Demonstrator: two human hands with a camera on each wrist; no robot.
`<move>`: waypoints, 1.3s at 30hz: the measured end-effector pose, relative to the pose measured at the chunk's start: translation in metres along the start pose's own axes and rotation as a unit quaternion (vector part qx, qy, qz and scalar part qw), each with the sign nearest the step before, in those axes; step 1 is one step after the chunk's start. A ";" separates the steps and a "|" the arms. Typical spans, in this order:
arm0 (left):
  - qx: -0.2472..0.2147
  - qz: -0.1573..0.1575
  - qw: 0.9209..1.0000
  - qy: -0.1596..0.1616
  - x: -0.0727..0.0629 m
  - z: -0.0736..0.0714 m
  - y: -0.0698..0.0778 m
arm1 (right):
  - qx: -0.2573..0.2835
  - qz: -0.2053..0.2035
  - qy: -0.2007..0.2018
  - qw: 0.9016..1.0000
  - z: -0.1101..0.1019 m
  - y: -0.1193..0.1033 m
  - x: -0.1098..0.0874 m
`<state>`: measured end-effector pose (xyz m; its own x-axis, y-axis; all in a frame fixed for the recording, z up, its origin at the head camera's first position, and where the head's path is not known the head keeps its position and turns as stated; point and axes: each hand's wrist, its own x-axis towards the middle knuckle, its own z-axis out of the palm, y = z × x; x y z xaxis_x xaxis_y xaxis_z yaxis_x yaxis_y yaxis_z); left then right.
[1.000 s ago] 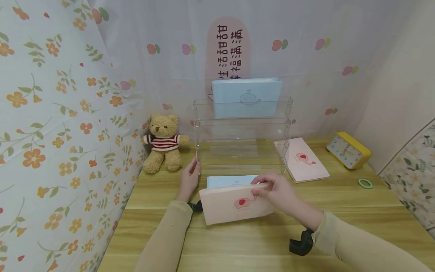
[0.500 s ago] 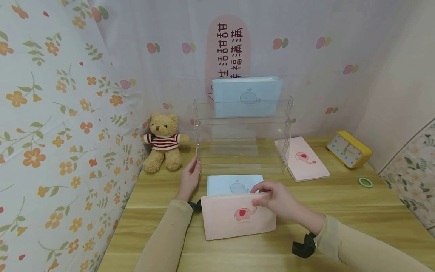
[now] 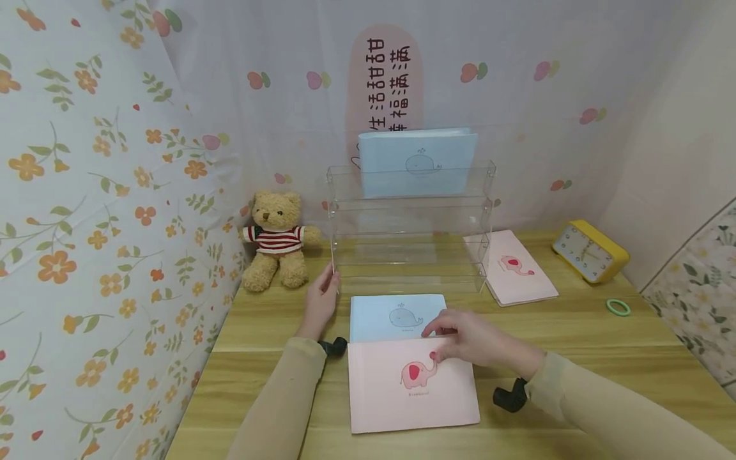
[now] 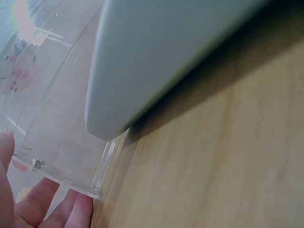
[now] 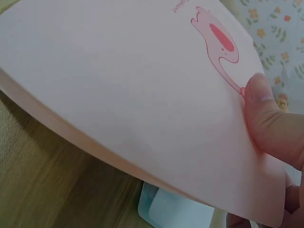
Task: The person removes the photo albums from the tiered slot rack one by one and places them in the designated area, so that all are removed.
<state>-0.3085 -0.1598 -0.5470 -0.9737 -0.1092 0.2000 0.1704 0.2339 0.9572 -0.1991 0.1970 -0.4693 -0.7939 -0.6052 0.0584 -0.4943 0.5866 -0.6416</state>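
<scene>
At the left side panel of a clear acrylic tiered rack (image 3: 408,252), my left hand (image 3: 321,301) grips the panel's edge. In the left wrist view the thumb lies on one side of that panel and the fingers (image 4: 38,202) on the other. My right hand (image 3: 474,338) pinches the upper right edge of a pink notebook (image 3: 411,409) with an elephant drawing, thumb on its cover. A blue whale notebook (image 3: 370,316) lies behind it, its lower part covered. Another blue notebook (image 3: 391,153) stands in the rack's top tier.
A second pink notebook (image 3: 520,284) lies right of the rack. Further right are a yellow alarm clock (image 3: 592,251) and a green ring (image 3: 618,308). A teddy bear (image 3: 276,243) sits left of the rack, and a patterned cloth (image 3: 517,128) hangs behind.
My right hand has drawn the pink notebook towards me and tilted its cover upward, uncovering more of the blue notebook behind it. The left hand has stayed on the rack.
</scene>
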 end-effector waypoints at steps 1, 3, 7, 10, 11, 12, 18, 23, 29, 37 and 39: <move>0.000 0.001 1.000 0.001 0.000 0.000 0.000 | -0.003 0.003 -0.003 1.000 0.001 0.002 0.000; -0.002 0.001 1.000 0.001 0.001 0.000 0.000 | -0.007 0.008 -0.008 1.000 0.005 0.006 0.001; 0.005 -0.004 1.000 0.001 0.002 0.001 -0.001 | 0.002 0.018 -0.017 1.000 0.011 0.011 0.003; 0.012 -0.009 1.000 0.001 0.001 0.001 -0.002 | 0.017 0.017 -0.021 0.999 0.014 0.011 0.002; 0.012 -0.009 1.000 0.001 0.001 0.001 -0.002 | 0.022 0.018 -0.023 0.999 0.015 0.010 0.002; 0.013 -0.009 1.000 0.002 0.001 0.001 -0.002 | 0.026 0.018 -0.026 0.999 0.016 0.010 0.002; 0.014 -0.004 1.000 0.000 0.003 0.000 -0.002 | 0.036 0.016 -0.033 0.999 0.020 0.011 0.001; 0.007 -0.006 1.000 -0.002 0.003 0.000 -0.003 | 0.027 -0.011 -0.038 0.999 0.027 0.017 -0.001; 0.000 -0.006 1.000 -0.004 0.002 0.001 -0.003 | 0.006 -0.029 -0.044 0.999 0.031 0.022 -0.005; 0.003 -0.005 1.000 -0.001 0.003 0.001 -0.005 | -0.031 -0.038 -0.029 0.998 0.038 0.029 -0.006; 0.005 -0.004 1.000 -0.001 0.003 0.001 -0.006 | -0.040 -0.042 -0.022 0.998 0.041 0.032 -0.007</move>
<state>-0.3123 -0.1608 -0.5519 -0.9753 -0.1090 0.1921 0.1613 0.2422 0.9567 -0.1943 0.1980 -0.5214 -0.7335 -0.6755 0.0749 -0.5861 0.5729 -0.5729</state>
